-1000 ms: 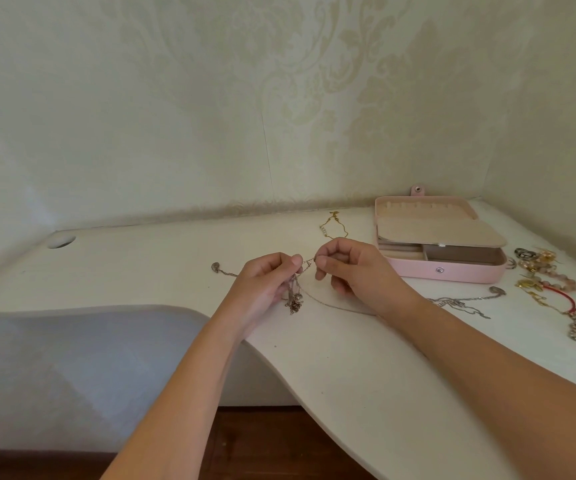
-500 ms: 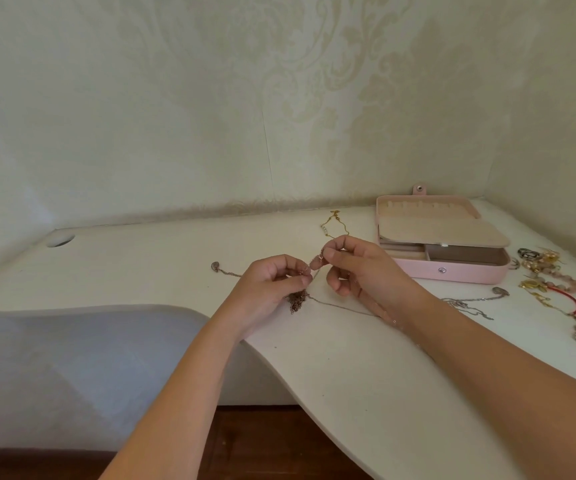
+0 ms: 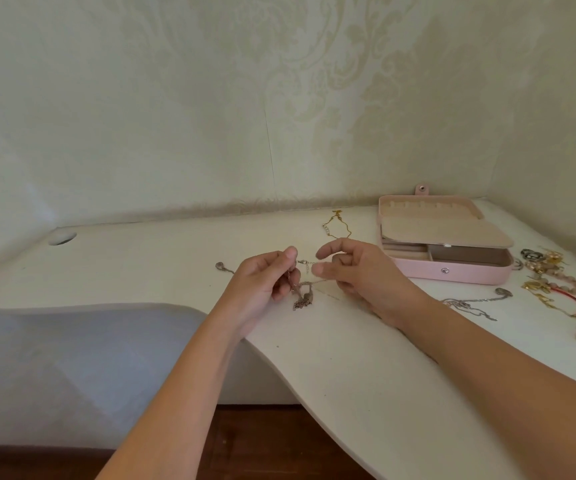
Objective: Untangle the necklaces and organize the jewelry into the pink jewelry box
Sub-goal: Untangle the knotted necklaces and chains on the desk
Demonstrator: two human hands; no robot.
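Note:
My left hand (image 3: 262, 285) pinches a tangled silver necklace (image 3: 302, 296) between thumb and forefinger, just above the white table (image 3: 366, 368). The knot and loose ends hang below my fingers. One end with a small pendant (image 3: 221, 267) lies on the table to the left. My right hand (image 3: 362, 277) hovers close beside the tangle with thumb and forefinger apart, a clasp end between the two hands. A thin strand runs from the knot under its lower fingers. The pink jewelry box (image 3: 459, 274) stands open at the back right.
A gold necklace (image 3: 337, 225) lies behind my hands near the wall. Right of my right wrist lies another silver chain (image 3: 472, 303). A heap of rings, beads and a red bracelet (image 3: 569, 297) lies right of the box. The table has a cable hole (image 3: 62, 238) and a curved front edge.
My right hand's thumb and forefinger have let go of the chain and spread apart. My left hand keeps its pinch, and the tangle hangs a little lower.

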